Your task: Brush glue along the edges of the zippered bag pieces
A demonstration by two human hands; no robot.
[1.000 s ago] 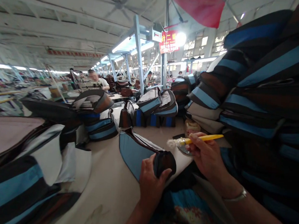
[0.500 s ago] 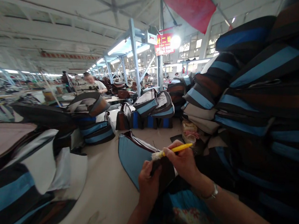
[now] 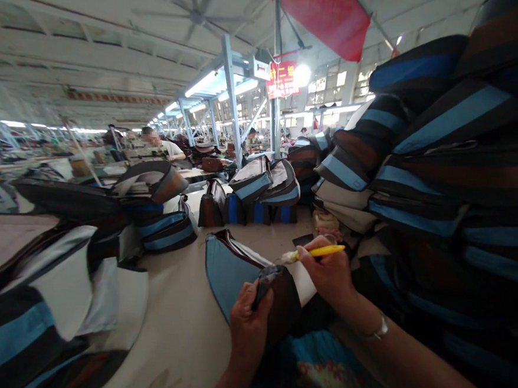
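Observation:
My right hand [image 3: 328, 270] is closed around the yellow handle of a brush [image 3: 321, 251]. Its pale bristles point left, just above and right of a dark brown fabric piece [image 3: 286, 302]. My left hand [image 3: 250, 317] pinches this piece near its top edge, where a grey, wet-looking patch shows. Behind it, a blue fabric panel [image 3: 227, 271] with a dark edge and white lining lies on the table [image 3: 180, 307]; whether the two are joined, I cannot tell. Beyond my right hand stands a small container [image 3: 327, 221] with pink cloth, partly hidden.
Striped dark and blue fabric pieces [image 3: 454, 119] are piled high on the right. More sewn pieces [image 3: 264, 179] stand at the table's back, and others [image 3: 14, 330] lie at the left. A co-worker [image 3: 167, 146] sits farther back on the left.
My right hand has drawn the brush up and right, off the fabric's edge. The left hand has shifted slightly down and left, and more of the brown piece's edge shows.

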